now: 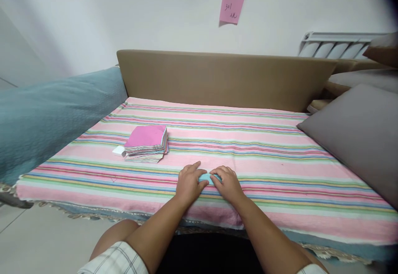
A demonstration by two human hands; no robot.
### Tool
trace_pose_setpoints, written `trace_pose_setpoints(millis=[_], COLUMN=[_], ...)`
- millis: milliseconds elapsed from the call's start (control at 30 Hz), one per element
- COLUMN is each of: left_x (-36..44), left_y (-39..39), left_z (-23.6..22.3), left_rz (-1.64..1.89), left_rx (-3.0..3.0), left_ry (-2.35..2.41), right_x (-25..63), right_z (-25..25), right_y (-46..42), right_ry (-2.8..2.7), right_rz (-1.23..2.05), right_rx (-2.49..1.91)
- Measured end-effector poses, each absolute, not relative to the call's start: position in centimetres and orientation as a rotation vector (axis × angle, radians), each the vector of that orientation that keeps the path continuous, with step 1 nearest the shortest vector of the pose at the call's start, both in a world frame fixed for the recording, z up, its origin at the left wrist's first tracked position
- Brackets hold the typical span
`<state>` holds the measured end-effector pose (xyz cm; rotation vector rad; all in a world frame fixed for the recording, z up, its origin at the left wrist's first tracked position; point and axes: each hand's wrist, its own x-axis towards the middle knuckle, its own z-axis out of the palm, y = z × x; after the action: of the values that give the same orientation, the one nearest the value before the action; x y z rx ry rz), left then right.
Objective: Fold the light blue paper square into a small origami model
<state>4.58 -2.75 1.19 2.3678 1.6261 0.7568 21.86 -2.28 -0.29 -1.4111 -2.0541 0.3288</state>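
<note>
A small light-blue piece of folded paper (205, 177) lies on the striped cloth close to the front edge. Its left end is pinched between the thumb and fingers of my left hand (188, 183). My right hand (228, 183) grips the right end in the same way, so only the paper's middle shows between them. Up and to the left sits a thick stack of square paper (148, 136) with a pink sheet on top. Beside that stack is a small white object (119, 151) whose kind I cannot make out.
The pink striped cloth (264, 168) covers the seat. A tan backrest (217, 79) runs along the wall, a blue-covered armrest (62, 108) is at left, and a grey cushion (360, 129) at right. A pink note (231, 6) hangs on the wall near a radiator (338, 47).
</note>
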Motion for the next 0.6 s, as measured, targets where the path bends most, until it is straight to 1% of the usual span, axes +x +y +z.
trace_pose_setpoints(millis=[267,600], left_x=[4.62,4.21], left_y=[-2.82,-1.98], left_z=[1.39,1.57], left_rz=[0.801,0.760], left_rx=[2.349,2.311], left_ry=[1.588,1.538], right_x=[21.83,21.82], right_z=[-0.01,0.05], right_y=[-2.44,-2.43], right_ry=[-2.098,-2.101], right_rz=[0.365,0.392], right_rx=[-1.403,-1.420])
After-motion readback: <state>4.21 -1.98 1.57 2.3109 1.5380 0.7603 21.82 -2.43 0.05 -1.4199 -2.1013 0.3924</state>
